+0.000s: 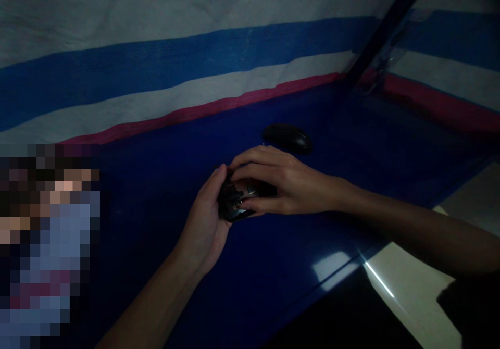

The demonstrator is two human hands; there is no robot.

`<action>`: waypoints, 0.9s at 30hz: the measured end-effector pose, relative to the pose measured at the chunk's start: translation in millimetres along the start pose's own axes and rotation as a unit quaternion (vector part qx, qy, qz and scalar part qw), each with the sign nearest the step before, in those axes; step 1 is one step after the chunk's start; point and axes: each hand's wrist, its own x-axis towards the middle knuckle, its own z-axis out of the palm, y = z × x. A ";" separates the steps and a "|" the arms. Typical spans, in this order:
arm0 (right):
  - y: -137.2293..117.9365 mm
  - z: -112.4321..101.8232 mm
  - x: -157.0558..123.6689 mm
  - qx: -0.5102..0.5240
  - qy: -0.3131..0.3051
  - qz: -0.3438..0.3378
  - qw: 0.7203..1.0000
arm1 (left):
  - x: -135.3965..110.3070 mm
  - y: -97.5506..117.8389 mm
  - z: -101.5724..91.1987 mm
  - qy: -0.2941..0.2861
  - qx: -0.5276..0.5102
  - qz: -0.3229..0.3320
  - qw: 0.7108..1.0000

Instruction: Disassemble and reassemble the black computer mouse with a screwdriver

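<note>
A dark computer mouse point(234, 214) rests in my left hand point(207, 213), whose thumb presses along its near left side and whose other fingers are mostly hidden beneath. It looks opened up, with a recess and a small metallic part showing. Reaching across from the right, my right hand point(283, 182) closes over the mouse, with its thumb at the recess and its fingers curled over the far side. Whether those fingertips pinch a small part is hidden. Just beyond my right hand, a black mouse-shaped piece point(289, 138) lies on the table; I cannot tell if it is a whole mouse or a cover.
The glossy dark blue tabletop point(156, 286) ends at a front edge on the lower right, with pale floor point(414, 286) past it. Striped sheeting point(175, 57) hangs behind, beside a dark slanted post point(386, 26). A pixelated area point(50, 255) covers the left side.
</note>
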 end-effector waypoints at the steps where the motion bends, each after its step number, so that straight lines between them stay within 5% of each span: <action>1: 0.9 -0.6 -0.3 -0.001 0.005 -0.007 1.000 | -0.3 -0.6 -0.1 -0.007 0.002 -0.004 1.000; 12: -1.5 -6.7 0.3 0.086 0.050 -0.028 0.995 | -2.7 -1.2 0.6 -0.015 0.003 -0.018 1.000; 21: 5.4 -22.5 -2.3 0.205 0.163 0.130 0.956 | 3.8 9.4 -8.4 0.038 0.156 0.090 0.983; 27: 11.7 -20.5 -2.5 0.122 0.127 0.170 0.970 | 10.8 17.0 -15.9 0.078 0.263 0.115 0.955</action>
